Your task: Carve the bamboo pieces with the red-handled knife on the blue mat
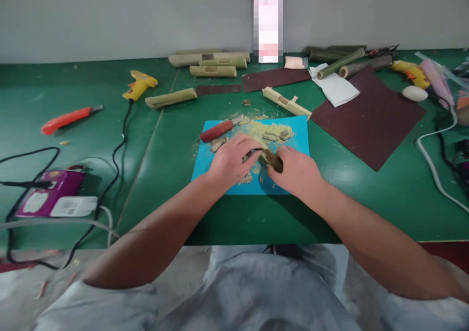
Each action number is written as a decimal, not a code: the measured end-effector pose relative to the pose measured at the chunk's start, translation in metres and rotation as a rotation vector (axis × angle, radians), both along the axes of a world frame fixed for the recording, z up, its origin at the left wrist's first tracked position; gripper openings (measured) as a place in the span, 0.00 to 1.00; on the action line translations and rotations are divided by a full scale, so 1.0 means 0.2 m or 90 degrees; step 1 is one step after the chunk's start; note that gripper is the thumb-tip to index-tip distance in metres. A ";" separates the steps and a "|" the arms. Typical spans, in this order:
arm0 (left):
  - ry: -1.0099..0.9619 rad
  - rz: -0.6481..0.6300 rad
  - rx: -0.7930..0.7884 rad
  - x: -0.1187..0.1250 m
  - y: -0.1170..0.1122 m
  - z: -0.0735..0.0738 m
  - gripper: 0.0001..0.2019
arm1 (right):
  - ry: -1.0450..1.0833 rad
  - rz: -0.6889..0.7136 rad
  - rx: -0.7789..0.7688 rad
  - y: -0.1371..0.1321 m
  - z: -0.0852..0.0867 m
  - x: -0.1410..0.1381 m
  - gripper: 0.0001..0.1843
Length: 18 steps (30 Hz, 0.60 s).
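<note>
Bamboo piece point(271, 160): short, dark green, held between both hands just over blue mat point(293, 125).
Left hand point(230, 162): fingers curled shut on one end.
Right hand point(296, 172): fingers closed round other end.
Knife point(220, 130): lay on mat beside shavings point(264, 128), apart from hands.
Risk: piece could slip from a dusty grip; splintered edge might nick fingertips.

From where I stand I count two yellow plastic glue guns point(139, 84) point(410, 72), three dark maroon sandpaper sheets point(368, 113) point(274, 79) point(219, 89), one red-handled knife point(220, 129), one orange utility knife point(68, 118), one blue rectangular mat point(300, 135), one white egg-shaped object point(415, 93), one purple box point(54, 189), and two bare hands point(230, 162) point(296, 172) on one small dark bamboo block point(273, 161).
</note>
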State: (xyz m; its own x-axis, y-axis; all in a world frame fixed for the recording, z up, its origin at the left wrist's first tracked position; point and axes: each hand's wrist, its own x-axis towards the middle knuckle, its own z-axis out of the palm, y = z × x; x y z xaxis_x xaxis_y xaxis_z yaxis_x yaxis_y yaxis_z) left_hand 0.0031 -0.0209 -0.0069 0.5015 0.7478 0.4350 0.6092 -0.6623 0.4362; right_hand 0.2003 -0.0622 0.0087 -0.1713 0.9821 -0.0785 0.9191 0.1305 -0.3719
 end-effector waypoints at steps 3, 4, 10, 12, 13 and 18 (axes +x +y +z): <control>-0.017 0.028 -0.028 0.00 0.00 -0.01 0.08 | -0.005 0.003 0.015 0.00 0.00 0.00 0.12; -0.020 0.038 -0.034 0.00 0.00 -0.01 0.08 | -0.007 0.004 0.019 0.00 0.00 0.00 0.12; -0.014 0.010 -0.048 0.01 0.01 -0.01 0.05 | -0.007 0.007 0.028 0.00 0.00 0.01 0.11; -0.015 0.002 -0.041 0.01 0.01 0.00 0.05 | -0.007 0.008 0.025 0.00 0.00 0.01 0.12; -0.014 -0.001 -0.040 0.01 0.01 0.00 0.05 | -0.007 0.008 0.023 0.00 0.00 0.01 0.12; 0.002 -0.007 -0.047 0.01 0.00 0.00 0.06 | -0.007 0.008 0.026 0.00 -0.01 0.00 0.12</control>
State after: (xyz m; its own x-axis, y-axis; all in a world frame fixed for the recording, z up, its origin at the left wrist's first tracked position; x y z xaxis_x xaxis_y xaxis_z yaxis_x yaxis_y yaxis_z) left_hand 0.0058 -0.0208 -0.0067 0.5115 0.7720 0.3773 0.6028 -0.6353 0.4827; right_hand 0.2011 -0.0629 0.0075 -0.1824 0.9824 -0.0402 0.9213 0.1565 -0.3558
